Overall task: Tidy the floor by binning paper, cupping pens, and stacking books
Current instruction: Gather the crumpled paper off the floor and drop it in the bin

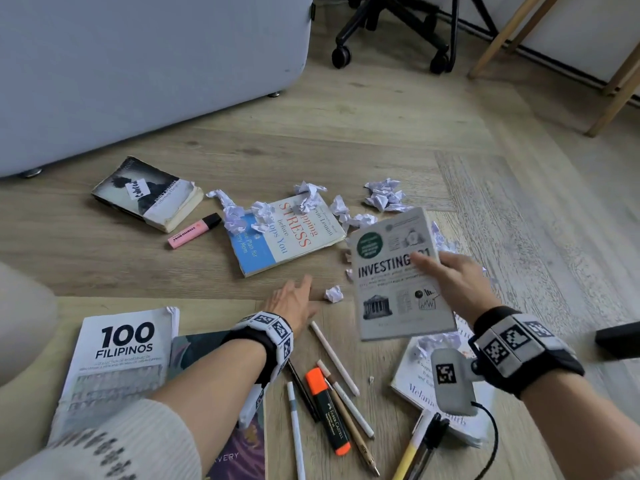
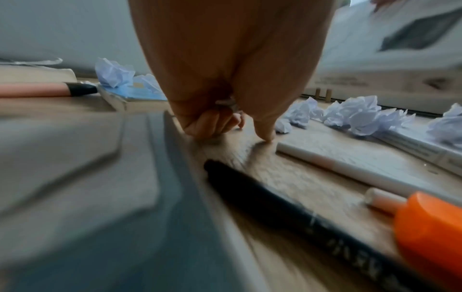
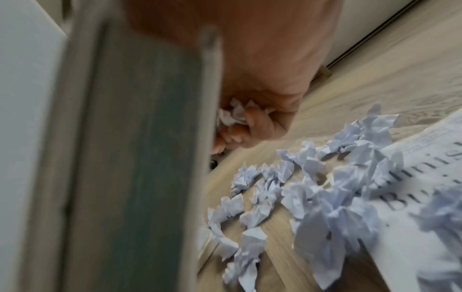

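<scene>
head view: the right hand (image 1: 450, 282) holds the grey investing book (image 1: 398, 275) lifted off the floor (image 1: 381, 140), thumb on the cover and fingers behind it. right wrist view shows those fingers (image 3: 252, 126) curled, with a paper scrap (image 3: 231, 115) caught between them and the book's back. the left hand (image 1: 292, 301) rests on the floor, thumb tip down; in the left wrist view its fingers (image 2: 212, 123) are curled under and seem to hold a bit of paper, though blur makes that unsure. a paper ball (image 1: 334, 293) lies just beside that hand. more crumpled paper (image 1: 382, 194) is scattered over and around the stress book (image 1: 287, 233). pens (image 1: 334, 356) and an orange highlighter (image 1: 327, 412) lie between the wrists; a pink highlighter (image 1: 194, 230) sits near a dark book (image 1: 149, 192). the 100 filipinos book (image 1: 117, 365) lies at the left forearm.
</scene>
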The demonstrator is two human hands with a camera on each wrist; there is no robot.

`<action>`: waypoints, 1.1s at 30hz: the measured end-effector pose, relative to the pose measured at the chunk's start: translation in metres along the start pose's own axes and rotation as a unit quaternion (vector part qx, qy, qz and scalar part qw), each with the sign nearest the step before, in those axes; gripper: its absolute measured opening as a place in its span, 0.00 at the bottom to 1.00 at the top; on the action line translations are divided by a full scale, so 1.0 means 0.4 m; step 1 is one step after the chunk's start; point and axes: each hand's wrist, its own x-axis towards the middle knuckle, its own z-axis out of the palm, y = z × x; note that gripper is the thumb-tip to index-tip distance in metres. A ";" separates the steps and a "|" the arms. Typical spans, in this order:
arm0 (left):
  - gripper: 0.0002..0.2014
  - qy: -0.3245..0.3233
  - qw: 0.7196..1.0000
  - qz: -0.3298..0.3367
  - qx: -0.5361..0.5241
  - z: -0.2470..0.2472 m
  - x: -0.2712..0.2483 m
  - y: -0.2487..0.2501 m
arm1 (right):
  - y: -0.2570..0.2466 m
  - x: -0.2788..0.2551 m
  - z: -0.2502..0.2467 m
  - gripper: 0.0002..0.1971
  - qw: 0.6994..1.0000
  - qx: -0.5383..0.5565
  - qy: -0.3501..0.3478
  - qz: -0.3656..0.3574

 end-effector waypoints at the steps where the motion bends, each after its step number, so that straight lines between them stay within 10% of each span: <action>1: 0.17 0.004 1.000 0.005 0.002 0.003 0.001 -0.001 | 0.002 0.003 -0.007 0.17 1.000 0.009 0.029 0.001; 7: 0.29 -0.014 0.997 0.069 0.020 0.003 0.022 0.015 | 0.016 -0.009 0.010 0.20 0.998 -0.007 0.063 0.021; 14: 0.05 -0.004 0.992 0.077 0.100 0.019 0.025 0.007 | -0.007 -0.022 0.073 0.29 0.996 -0.059 0.069 -0.015; 23: 0.21 -0.056 0.990 0.090 0.092 -0.001 -0.003 0.028 | -0.029 0.011 0.171 0.34 0.982 -0.135 0.127 -0.040; 33: 0.11 0.059 0.998 0.006 0.023 -0.049 -0.013 0.001 | 0.003 -0.016 0.166 0.25 0.992 -0.125 0.028 -0.017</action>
